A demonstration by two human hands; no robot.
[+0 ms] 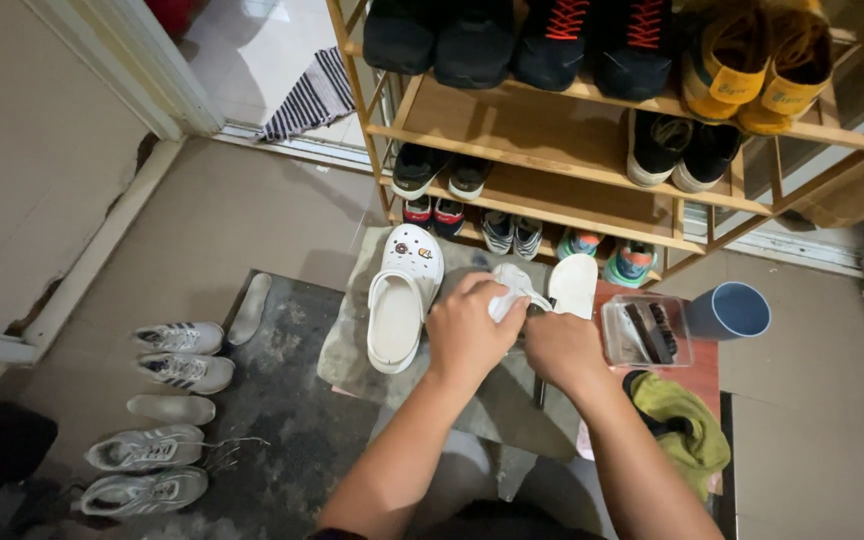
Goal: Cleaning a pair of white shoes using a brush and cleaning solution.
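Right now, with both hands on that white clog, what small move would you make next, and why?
Probably rub the white cloth onward along the clog. The left hand already presses the cloth on it, the right hand steadies it, and the other clog lies alongside.

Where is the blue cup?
In the head view, the blue cup stands on the right side, beside the clear box holding a brush, just below the wooden shoe rack.

White clog (400, 305); blue cup (732, 309); olive-green cloth (690, 428); striped black-white rug (309, 98); yellow shoes (757, 65).
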